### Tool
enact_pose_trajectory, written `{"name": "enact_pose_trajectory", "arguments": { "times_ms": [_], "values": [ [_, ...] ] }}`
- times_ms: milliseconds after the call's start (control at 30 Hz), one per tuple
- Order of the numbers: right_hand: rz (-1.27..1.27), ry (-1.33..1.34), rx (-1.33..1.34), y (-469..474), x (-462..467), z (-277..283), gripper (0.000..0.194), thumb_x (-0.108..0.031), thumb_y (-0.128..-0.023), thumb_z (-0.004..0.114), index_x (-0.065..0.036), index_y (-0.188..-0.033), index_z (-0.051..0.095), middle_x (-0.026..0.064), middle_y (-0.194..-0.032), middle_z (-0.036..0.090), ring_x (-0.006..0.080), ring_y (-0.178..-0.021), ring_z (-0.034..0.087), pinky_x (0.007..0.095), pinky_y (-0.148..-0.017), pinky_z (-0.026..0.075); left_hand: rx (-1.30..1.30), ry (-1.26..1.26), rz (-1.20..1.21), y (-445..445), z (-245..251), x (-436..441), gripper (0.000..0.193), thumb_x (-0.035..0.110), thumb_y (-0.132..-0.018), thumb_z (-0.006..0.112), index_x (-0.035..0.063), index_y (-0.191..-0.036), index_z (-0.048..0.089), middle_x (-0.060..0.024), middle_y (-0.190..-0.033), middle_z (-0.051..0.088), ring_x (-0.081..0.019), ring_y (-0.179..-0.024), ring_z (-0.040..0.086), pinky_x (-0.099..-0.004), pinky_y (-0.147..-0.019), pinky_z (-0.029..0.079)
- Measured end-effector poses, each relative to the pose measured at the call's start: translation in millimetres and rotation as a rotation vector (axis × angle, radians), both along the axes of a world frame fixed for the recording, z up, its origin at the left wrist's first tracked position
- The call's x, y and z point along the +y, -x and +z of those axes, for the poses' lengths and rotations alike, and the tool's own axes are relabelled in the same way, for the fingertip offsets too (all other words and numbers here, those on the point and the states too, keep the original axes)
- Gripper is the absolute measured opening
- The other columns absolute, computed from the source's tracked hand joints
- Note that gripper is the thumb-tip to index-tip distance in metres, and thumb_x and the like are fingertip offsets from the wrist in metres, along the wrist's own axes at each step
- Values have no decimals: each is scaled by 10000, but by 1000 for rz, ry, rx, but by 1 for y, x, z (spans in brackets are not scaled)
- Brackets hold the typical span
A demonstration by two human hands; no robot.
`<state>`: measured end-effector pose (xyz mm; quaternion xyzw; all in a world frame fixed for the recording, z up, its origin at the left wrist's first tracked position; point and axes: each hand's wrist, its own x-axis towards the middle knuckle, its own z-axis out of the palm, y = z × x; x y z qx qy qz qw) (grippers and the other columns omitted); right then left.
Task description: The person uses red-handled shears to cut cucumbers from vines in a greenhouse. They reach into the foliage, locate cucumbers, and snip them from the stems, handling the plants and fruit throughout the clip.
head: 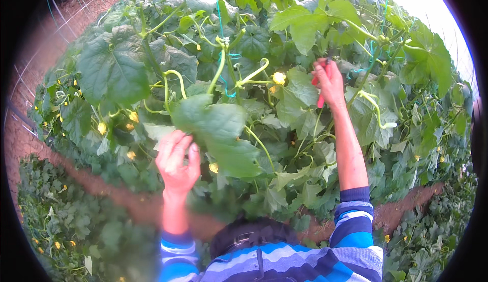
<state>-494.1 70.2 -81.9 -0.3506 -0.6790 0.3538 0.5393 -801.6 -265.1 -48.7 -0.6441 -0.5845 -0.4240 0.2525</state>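
My left hand [177,162] is at the left edge of a broad green leaf [221,137], its thumb and fingertips pinching the margin. That leaf droops from a pale stalk [218,68] on a climbing vine. Further right and higher up, my right hand [331,82] is wrapped around red-handled snips [320,101]. Their dark tip points upward among the leaves, and I cannot tell whether the blades touch anything. Between my hands, a curled green tendril [255,72] and a yellow flower [279,78] stick out from the vine.
Teal twine [218,7] runs up from the middle vine; more twine [368,66] wraps the stems at right. Dense foliage rises ahead. A bare soil strip [126,207] crosses in front of me, with low leafy plants [84,236] at lower left. White wires [61,13] stand at upper left.
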Motion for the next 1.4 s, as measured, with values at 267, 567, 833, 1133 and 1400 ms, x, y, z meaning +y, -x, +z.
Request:
{"name": "enact_pose_trajectory", "arguments": {
  "times_ms": [267,567,833,1133,1400],
  "values": [
    [-22,46,-549,73,-45,43,589,-399,-844,813,-4,-1221,593,177,-1068,734,295,-976,719,410,-890,559,-11,12,-27,-17,0,9,215,-28,-793,712,-42,-1007,726,-171,-1027,701,-352,-924,674,-425,-801,550],
    [-306,168,-359,97,8,28,217,-168,-860,656,-130,-1071,688,173,-1036,744,391,-994,717,489,-879,556,10,-38,-4,-16,4,3,191,-17,-775,725,-38,-964,727,-163,-1002,706,-345,-904,685,-412,-776,562],
    [-637,-92,-96,93,30,55,355,-291,-897,707,-50,-1145,623,188,-980,735,392,-986,706,494,-892,524,0,11,-57,-29,1,8,186,116,-814,749,-17,-943,738,-151,-1025,730,-344,-951,716,-429,-839,584],
    [-181,21,-50,70,-15,28,300,-270,-966,726,-2,-1048,618,42,-792,620,153,-691,593,318,-654,500,-2,160,-152,-31,-20,5,271,166,-802,756,51,-1046,729,-212,-1448,595,-388,-1316,586,-522,-1127,440],
    [291,120,-43,-4,-122,41,277,-120,-1038,574,14,-1280,583,48,-1137,642,128,-1064,590,289,-943,465,-70,97,29,25,-55,10,393,147,-855,727,22,-1226,696,-205,-1362,642,-391,-1287,604,-535,-1131,434]
  ]
}}
